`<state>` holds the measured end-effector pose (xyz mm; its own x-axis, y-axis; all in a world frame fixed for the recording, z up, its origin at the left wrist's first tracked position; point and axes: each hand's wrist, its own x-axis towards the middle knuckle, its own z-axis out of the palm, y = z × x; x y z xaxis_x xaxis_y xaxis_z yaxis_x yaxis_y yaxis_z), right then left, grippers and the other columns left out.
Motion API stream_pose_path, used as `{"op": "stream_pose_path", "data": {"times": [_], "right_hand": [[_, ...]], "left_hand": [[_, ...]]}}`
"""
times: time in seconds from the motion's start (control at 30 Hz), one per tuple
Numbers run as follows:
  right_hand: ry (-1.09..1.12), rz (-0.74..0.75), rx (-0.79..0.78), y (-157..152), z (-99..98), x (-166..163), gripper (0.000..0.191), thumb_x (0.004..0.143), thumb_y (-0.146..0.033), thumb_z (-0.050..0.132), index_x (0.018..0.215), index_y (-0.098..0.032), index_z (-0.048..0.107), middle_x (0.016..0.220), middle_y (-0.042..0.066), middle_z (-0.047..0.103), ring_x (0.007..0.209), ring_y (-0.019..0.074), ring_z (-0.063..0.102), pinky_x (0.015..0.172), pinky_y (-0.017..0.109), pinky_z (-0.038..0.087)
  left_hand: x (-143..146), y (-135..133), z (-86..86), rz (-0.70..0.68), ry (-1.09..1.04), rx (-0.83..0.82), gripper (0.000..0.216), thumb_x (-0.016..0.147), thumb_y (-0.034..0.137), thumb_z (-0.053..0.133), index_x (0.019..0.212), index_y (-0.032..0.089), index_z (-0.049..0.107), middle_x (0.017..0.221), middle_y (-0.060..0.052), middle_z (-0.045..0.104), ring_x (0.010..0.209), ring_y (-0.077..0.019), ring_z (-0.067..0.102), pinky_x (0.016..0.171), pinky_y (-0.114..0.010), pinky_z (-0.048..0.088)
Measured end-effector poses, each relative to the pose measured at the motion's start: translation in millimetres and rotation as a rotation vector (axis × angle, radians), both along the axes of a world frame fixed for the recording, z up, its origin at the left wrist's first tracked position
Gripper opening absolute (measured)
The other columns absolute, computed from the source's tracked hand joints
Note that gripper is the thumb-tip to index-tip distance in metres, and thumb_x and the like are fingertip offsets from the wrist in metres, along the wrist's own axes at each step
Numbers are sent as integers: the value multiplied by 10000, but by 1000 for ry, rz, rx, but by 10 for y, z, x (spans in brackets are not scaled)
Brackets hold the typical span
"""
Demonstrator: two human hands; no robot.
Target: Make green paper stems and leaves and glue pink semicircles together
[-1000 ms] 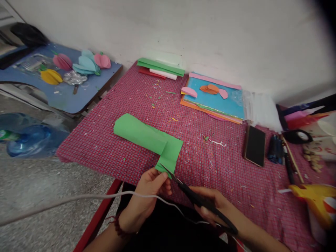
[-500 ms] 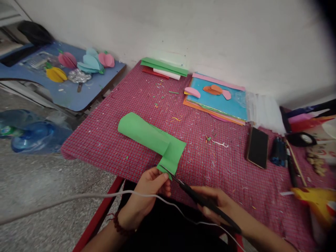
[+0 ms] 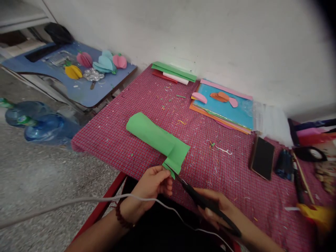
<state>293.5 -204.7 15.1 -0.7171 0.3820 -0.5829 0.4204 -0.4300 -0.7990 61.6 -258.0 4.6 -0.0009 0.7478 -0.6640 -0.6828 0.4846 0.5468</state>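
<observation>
A sheet of green paper (image 3: 153,134), curled into a loose roll at its left end, lies at the near edge of the table. My left hand (image 3: 154,182) pinches the paper's near corner between thumb and fingers. My right hand (image 3: 216,206) is closed round the black handles of a pair of scissors (image 3: 202,199). The scissor blades lie across the green corner, right beside my left fingertips. How far apart the blades stand is hard to make out. A white cable (image 3: 126,196) passes over my left wrist.
Stacked coloured sheets (image 3: 223,108) with orange and pink cut pieces lie at the back. A phone (image 3: 262,157), pens (image 3: 285,164) and a yellow glue gun (image 3: 316,213) are on the right. Paper pumpkins (image 3: 105,63) sit on a blue table (image 3: 81,92); water bottles (image 3: 49,127) stand below.
My view has shifted a little to the left, so the things on the table appear further right. The scissors remain at the paper's corner, and both hands keep their hold.
</observation>
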Motion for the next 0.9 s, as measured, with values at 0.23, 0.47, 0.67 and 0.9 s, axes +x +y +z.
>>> {"op": "stream_pose_path", "data": {"times": [0.23, 0.47, 0.67, 0.9], "right_hand": [[4, 24, -15, 40, 129, -77, 673, 754, -577, 661, 1284, -171, 578, 644, -28, 434, 514, 69, 317, 448, 203, 243], [-2, 17, -31, 30, 99, -71, 689, 764, -603, 637, 1282, -152, 577, 628, -30, 404, 494, 67, 292, 425, 202, 225], [34, 23, -38, 39, 33, -39, 692, 785, -602, 622, 1310, -157, 546, 617, -43, 383, 482, 61, 275, 421, 204, 206], [-16, 47, -7, 63, 37, -33, 624, 787, -524, 659, 1311, -197, 565, 665, -13, 452, 525, 83, 350, 440, 205, 271]], "left_hand": [[10, -33, 10, 9, 242, 55, 273, 686, 357, 702, 589, 156, 545, 508, 19, 582, 417, -84, 522, 439, -213, 458], [-14, -17, 7, -14, 274, 56, 284, 676, 369, 718, 600, 162, 538, 511, 22, 589, 416, -87, 531, 441, -217, 467], [-51, -2, 2, -37, 254, 44, 297, 670, 376, 724, 594, 161, 533, 499, 22, 582, 401, -82, 522, 425, -207, 451], [-109, 10, -37, -82, 212, 55, 335, 643, 396, 750, 581, 166, 515, 478, 25, 574, 373, -82, 501, 398, -214, 442]]}}
